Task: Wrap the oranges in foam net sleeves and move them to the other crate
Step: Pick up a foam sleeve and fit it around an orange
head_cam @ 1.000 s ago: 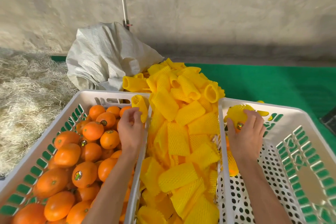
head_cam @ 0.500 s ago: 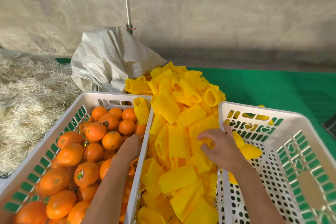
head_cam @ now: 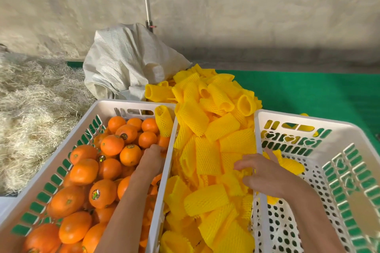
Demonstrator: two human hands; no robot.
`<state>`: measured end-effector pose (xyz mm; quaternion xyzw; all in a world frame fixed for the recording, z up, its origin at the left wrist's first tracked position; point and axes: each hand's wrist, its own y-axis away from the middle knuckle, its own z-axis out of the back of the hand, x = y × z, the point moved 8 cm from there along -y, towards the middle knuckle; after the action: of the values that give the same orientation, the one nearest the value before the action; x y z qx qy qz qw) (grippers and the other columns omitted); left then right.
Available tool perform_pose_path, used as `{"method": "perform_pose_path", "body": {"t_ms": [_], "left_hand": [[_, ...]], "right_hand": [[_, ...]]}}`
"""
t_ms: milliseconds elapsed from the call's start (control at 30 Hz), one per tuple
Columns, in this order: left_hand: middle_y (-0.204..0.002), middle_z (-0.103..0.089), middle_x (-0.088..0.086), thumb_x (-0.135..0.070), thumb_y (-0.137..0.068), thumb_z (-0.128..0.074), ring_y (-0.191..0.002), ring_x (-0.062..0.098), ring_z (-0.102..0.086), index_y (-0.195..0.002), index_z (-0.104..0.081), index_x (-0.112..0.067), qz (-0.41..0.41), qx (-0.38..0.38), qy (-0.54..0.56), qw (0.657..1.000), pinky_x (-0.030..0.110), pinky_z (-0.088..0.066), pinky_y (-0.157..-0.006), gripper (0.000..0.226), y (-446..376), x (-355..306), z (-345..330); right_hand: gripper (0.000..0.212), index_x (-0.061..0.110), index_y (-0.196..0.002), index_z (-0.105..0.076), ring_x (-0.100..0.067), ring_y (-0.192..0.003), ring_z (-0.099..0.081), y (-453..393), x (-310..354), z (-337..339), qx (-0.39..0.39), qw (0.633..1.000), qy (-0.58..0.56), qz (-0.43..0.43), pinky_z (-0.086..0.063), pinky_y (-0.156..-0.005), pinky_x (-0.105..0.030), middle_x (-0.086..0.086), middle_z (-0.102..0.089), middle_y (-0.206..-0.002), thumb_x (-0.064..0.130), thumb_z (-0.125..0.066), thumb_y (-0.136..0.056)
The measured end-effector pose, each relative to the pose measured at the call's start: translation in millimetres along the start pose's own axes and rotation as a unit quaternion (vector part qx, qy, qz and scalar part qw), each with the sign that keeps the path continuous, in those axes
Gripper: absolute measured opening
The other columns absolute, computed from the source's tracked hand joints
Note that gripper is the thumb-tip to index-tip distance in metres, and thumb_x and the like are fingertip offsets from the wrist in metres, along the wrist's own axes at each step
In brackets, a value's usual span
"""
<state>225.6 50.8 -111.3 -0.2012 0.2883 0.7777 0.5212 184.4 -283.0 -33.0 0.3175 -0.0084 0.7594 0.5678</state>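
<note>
Head view. Left crate [head_cam: 61, 146] heaped with bare oranges [head_cam: 112, 145]; right crate [head_cam: 349, 135] shows only a couple of wrapped oranges [head_cam: 290, 164] on its floor. Judged: early in the task, nearly all fruit left to do.

Loose foam net sleeves [head_cam: 207, 158] fill the gap between the crates. Left hand [head_cam: 153, 159] is down among the oranges by the crate's inner wall, fingers curled; cannot tell whether it holds one. Right hand [head_cam: 261, 174] rests on the sleeve pile, fingers spread and relaxed, gripping nothing clearly.
</note>
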Motion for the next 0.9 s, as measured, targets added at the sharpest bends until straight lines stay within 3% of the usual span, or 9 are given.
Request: {"method": "perform_pose_path", "body": {"t_ms": [167, 233, 300, 333, 467, 667, 767, 833, 900], "left_hand": [[-0.091, -0.072, 0.015, -0.016, -0.098, -0.069, -0.079, 0.029, -0.07, -0.114, -0.07, -0.002, -0.017, 0.036, 0.009, 0.999, 0.036, -0.058, -0.066, 0.021, 1.1, -5.4, -3.1], [-0.093, -0.071, 0.013, -0.017, -0.099, -0.068, -0.079, 0.028, -0.07, -0.124, -0.068, -0.004, -0.03, 0.038, -0.006, 0.999, 0.036, -0.059, -0.068, 0.029, 0.9, -8.7, -1.5], [-0.11, -0.071, 0.017, -0.02, -0.102, -0.064, -0.095, 0.034, -0.07, -0.139, -0.059, -0.011, -0.042, 0.066, -0.038, 0.996, 0.043, -0.06, -0.082, 0.039, 0.2, -9.2, -4.6], [-0.117, -0.069, 0.018, -0.021, -0.104, -0.061, -0.102, 0.036, -0.068, -0.144, -0.055, -0.014, -0.049, 0.086, -0.06, 0.993, 0.045, -0.059, -0.089, 0.042, 0.1, -8.9, -7.6], [-0.117, -0.07, 0.019, -0.021, -0.104, -0.06, -0.102, 0.037, -0.068, -0.142, -0.057, -0.014, -0.051, 0.09, -0.062, 0.993, 0.049, -0.058, -0.092, 0.039, -0.1, -8.7, -10.0], [-0.099, -0.073, 0.016, -0.019, -0.1, -0.067, -0.087, 0.035, -0.071, -0.121, -0.069, -0.008, -0.042, 0.037, -0.007, 0.998, 0.047, -0.062, -0.077, 0.024, 7.2, -12.7, 1.4], [-0.076, -0.069, 0.0, -0.03, -0.101, -0.066, -0.07, 0.027, -0.069, -0.096, -0.065, -0.025, -0.077, -0.098, 0.111, 0.986, 0.041, -0.057, -0.053, 0.007, 19.4, -27.5, 33.7], [-0.082, -0.068, -0.006, -0.047, -0.103, -0.059, -0.068, 0.018, -0.067, -0.116, -0.065, -0.026, -0.098, -0.198, 0.18, 0.959, 0.034, -0.054, -0.052, 0.026, 32.3, -36.3, 60.9], [-0.112, -0.067, -0.008, -0.056, -0.102, -0.055, -0.085, 0.015, -0.074, -0.143, -0.056, -0.024, -0.124, -0.223, 0.246, 0.935, 0.037, -0.062, -0.069, 0.053, 40.6, -48.3, 71.5]], "right_hand": [[0.029, 0.037, -0.124, -0.066, -0.002, -0.139, -0.035, -3.8, 4.1, 0.1, -0.038, 0.999, 0.026, 0.008, 0.019, -0.122, -0.039, 0.015, -0.061, -0.129, 0.046, -0.06, -0.098], [0.025, 0.036, -0.117, -0.07, -0.002, -0.123, -0.054, -4.2, 7.2, 10.5, -0.095, 0.995, -0.02, 0.025, -0.008, -0.126, -0.038, 0.016, -0.068, -0.117, 0.049, -0.058, -0.099], [0.019, 0.039, -0.111, -0.07, -0.004, -0.101, -0.066, -2.2, 10.9, 22.0, -0.164, 0.977, -0.129, 0.036, -0.046, -0.098, -0.021, 0.019, -0.07, -0.099, 0.048, -0.06, -0.098], [0.013, 0.041, -0.107, -0.069, -0.008, -0.089, -0.069, -0.7, 12.4, 27.3, -0.201, 0.961, -0.185, 0.039, -0.052, -0.081, -0.02, 0.018, -0.069, -0.092, 0.047, -0.061, -0.097], [0.022, 0.027, -0.115, -0.068, -0.015, -0.064, -0.072, 3.4, 16.4, 35.4, -0.298, 0.896, -0.327, 0.039, -0.056, -0.063, -0.045, 0.014, -0.07, -0.09, 0.04, -0.061, -0.099], [0.014, 0.01, -0.114, -0.065, -0.038, -0.085, -0.075, -0.2, 19.1, 28.1, -0.277, 0.763, -0.583, 0.038, -0.063, -0.076, -0.04, -0.024, -0.069, -0.11, 0.012, -0.06, -0.101], [0.01, 0.008, -0.107, -0.065, -0.042, -0.089, -0.074, 1.1, 18.6, 27.7, -0.275, 0.734, -0.62, 0.031, -0.06, -0.082, -0.046, -0.029, -0.066, -0.105, 0.009, -0.058, -0.102], [0.009, 0.006, -0.107, -0.064, -0.042, -0.091, -0.073, 4.8, 17.8, 33.2, -0.31, 0.721, -0.618, 0.05, -0.059, -0.083, -0.047, -0.021, -0.064, -0.101, 0.009, -0.057, -0.102], [0.01, 0.012, -0.105, -0.065, -0.04, -0.097, -0.073, 8.8, 22.0, 39.9, -0.335, 0.721, -0.599, 0.091, -0.059, -0.086, -0.046, -0.015, -0.068, -0.101, 0.008, -0.056, -0.103]]}}
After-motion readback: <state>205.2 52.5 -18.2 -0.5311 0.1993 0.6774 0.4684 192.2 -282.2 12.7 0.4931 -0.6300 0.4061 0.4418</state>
